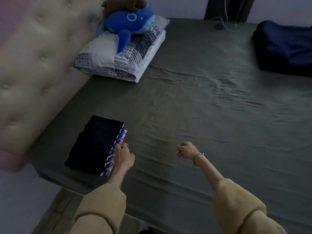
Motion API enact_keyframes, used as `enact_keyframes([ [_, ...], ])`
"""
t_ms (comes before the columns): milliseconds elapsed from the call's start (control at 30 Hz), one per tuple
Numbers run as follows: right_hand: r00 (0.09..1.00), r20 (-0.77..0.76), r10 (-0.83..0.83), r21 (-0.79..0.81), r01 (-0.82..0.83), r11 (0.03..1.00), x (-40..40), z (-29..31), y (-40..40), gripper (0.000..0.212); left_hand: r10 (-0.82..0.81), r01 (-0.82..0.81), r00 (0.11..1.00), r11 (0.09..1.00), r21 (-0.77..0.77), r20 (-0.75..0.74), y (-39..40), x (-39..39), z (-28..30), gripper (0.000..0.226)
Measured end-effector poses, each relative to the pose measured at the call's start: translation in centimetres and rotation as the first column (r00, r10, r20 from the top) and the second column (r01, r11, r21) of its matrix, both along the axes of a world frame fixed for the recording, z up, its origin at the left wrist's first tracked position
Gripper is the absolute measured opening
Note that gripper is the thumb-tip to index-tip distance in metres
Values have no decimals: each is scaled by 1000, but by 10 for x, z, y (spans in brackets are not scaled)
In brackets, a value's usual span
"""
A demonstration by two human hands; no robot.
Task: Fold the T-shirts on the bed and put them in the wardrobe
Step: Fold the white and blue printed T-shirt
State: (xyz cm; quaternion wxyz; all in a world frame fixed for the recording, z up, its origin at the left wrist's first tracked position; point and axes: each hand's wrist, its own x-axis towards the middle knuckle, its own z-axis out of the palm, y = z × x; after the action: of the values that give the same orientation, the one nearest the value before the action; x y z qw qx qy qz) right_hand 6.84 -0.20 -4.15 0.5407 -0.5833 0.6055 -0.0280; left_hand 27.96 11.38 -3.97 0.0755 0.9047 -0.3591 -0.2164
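Observation:
A stack of folded T-shirts lies near the left edge of the bed. A black T-shirt (94,144) is on top. Under it a blue, orange and white patterned T-shirt (118,142) shows only along the stack's right edge. My left hand (124,156) is at that right edge, its fingertips touching the patterned shirt. My right hand (186,150) hovers over the bare sheet to the right of the stack, fingers loosely curled, holding nothing.
The grey-green bed sheet (202,107) spreads wide to the right. A patterned pillow (118,59) with a blue plush toy (128,24) lies by the padded headboard (33,65). A dark blue folded blanket (285,46) sits at the far right.

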Motion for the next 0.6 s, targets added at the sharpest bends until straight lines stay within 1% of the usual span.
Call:
enact_keyframes([
  [133,999,-14,-50,7,50,999,-72,13,-10,30,-111,120,975,992,37,-195,-33,-72,3,41],
  [167,995,-15,-95,4,95,995,-99,18,-13,29,-151,166,956,985,42,-252,-46,-99,5,41],
  [267,977,-6,-214,1,214,977,-154,30,-20,25,-242,273,903,961,40,-354,-75,-156,8,42],
  [333,966,-25,-258,6,258,966,-191,37,-24,24,-300,349,857,936,42,-419,-92,-194,10,43],
  [433,934,-36,-355,19,356,934,-247,44,-23,23,-381,466,786,883,61,-487,-116,-253,12,45],
  [500,908,-35,-417,19,418,908,-281,48,-21,23,-414,516,749,854,64,-518,-131,-287,11,46],
  [567,869,-29,-493,11,494,869,-327,52,-16,23,-469,582,709,811,61,-527,-150,-332,8,47],
  [600,868,-30,-495,17,496,868,-330,53,-15,23,-469,582,709,811,61,-526,-153,-334,6,47],
])
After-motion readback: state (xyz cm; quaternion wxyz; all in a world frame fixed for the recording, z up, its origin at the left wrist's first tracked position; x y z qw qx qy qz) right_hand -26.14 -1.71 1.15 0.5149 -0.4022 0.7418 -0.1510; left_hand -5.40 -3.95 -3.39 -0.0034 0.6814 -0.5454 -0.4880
